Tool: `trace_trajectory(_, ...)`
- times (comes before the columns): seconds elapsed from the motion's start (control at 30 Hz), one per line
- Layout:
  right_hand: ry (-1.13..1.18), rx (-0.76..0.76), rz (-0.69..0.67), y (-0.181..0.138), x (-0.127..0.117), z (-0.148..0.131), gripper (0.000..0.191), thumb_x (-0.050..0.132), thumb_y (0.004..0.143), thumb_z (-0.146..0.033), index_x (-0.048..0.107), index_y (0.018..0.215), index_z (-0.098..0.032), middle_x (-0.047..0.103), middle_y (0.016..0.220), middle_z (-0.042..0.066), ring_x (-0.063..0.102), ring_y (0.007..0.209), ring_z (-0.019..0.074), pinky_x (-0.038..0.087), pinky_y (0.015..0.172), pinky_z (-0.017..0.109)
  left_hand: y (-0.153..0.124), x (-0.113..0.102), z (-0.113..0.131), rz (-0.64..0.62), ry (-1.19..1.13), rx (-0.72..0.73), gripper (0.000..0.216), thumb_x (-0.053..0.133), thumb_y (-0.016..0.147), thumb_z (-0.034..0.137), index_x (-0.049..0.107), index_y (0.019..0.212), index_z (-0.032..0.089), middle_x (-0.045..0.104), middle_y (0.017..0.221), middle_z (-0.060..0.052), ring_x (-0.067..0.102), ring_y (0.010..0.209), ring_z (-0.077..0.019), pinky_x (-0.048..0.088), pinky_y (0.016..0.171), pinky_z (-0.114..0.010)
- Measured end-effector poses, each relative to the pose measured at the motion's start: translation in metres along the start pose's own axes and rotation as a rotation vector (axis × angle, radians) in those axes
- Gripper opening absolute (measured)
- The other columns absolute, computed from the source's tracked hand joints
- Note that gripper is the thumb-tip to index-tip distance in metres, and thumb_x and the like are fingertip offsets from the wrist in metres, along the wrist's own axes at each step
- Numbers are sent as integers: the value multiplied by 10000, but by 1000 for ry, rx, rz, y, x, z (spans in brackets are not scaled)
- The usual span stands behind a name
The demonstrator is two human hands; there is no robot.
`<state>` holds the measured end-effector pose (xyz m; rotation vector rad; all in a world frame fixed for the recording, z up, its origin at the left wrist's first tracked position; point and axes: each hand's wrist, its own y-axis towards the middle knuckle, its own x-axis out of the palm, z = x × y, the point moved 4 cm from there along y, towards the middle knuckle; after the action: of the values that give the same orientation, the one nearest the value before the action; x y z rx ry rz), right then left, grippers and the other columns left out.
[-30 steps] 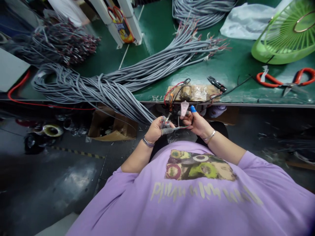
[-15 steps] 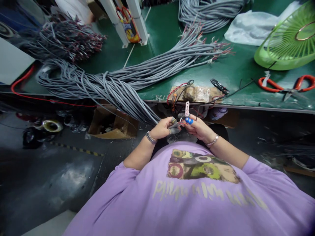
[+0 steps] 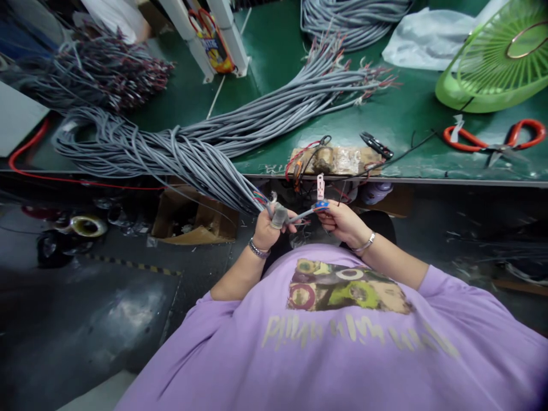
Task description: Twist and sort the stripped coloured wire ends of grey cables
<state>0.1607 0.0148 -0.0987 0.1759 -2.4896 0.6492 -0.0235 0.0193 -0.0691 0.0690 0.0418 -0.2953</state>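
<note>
My left hand [image 3: 269, 227] is closed round grey cable just off the table's front edge, with grey coverings on its thumb and a finger. Thin coloured wires [image 3: 259, 197] stick out beside it. A short stretch of grey cable [image 3: 303, 215] spans from that hand to my right hand [image 3: 345, 225], which pinches its other end. Blue tape [image 3: 321, 205] wraps a fingertip of the right hand. Just above these fingers a small white-and-pink tool [image 3: 321, 186] stands up; whether the hand holds it I cannot tell. The long grey cable bundle [image 3: 205, 165] drapes over the edge towards my left hand.
On the green table [image 3: 411, 103] lie red-handled cutters [image 3: 494, 140], a green fan [image 3: 492, 68], a plastic bag [image 3: 430, 40] and black snips [image 3: 377, 145]. A taped cardboard piece [image 3: 342, 160] sits at the edge. Below stands a cardboard box [image 3: 194, 222]. Another person's arm [image 3: 115, 20] shows at top left.
My hands have moved apart, the left one shifting left and turning. The grey cable now shows stretched between them. Coloured wire ends have appeared by the left hand.
</note>
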Motion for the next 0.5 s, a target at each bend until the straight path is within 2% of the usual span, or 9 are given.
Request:
trace_trajectory(0.07, -10, 13, 1, 1, 1, 2, 383, 864, 607, -345, 526, 635, -168, 406, 493, -85, 222, 386, 2, 117, 357, 151, 2, 0, 2, -44, -26, -35, 555, 738, 741, 673, 648, 699, 127, 629, 516, -13, 511, 365, -67, 306, 358, -181)
trace_trajectory(0.13, 9, 28, 43, 3, -3, 3, 380, 843, 643, -352, 509, 643, -171, 423, 504, -80, 216, 385, 3, 123, 357, 151, 3, -2, 1, -72, -61, -90, 522, 865, 627, 589, 628, 736, 137, 568, 467, 44, 430, 319, -41, 266, 331, -170)
trace_trajectory(0.27, 46, -30, 134, 6, -16, 3, 353, 796, 716, -408, 530, 725, -177, 527, 607, -49, 208, 406, 9, 131, 359, 158, 3, -13, -4, 28, -163, -139, 497, 811, 705, 593, 607, 788, 147, 474, 412, 87, 325, 289, -20, 197, 310, -158)
trace_trajectory(0.37, -94, -187, -17, 6, -13, 1, 419, 862, 655, -409, 640, 930, -183, 634, 782, -10, 352, 494, 35, 246, 391, 160, 2, -18, -8, 40, -173, -188, 507, 796, 712, 610, 571, 746, 157, 458, 413, 92, 318, 293, -23, 197, 304, -157)
trace_trajectory(0.43, -213, -267, -151, 5, -6, 5, 617, 922, 575, -361, 654, 1111, -213, 662, 880, -3, 457, 593, 63, 381, 479, 175, 1, -16, -10, -1, -141, -236, 526, 792, 706, 626, 555, 725, 158, 469, 423, 88, 334, 301, -25, 218, 308, -155)
trace_trajectory(0.5, -321, -311, -224, 5, 2, 10, 775, 949, 537, -322, 629, 1238, -237, 653, 867, -16, 512, 664, 90, 460, 582, 204, 1, -13, -11, -42, -104, -273, 552, 783, 699, 651, 539, 703, 156, 484, 435, 80, 358, 313, -26, 249, 318, -152)
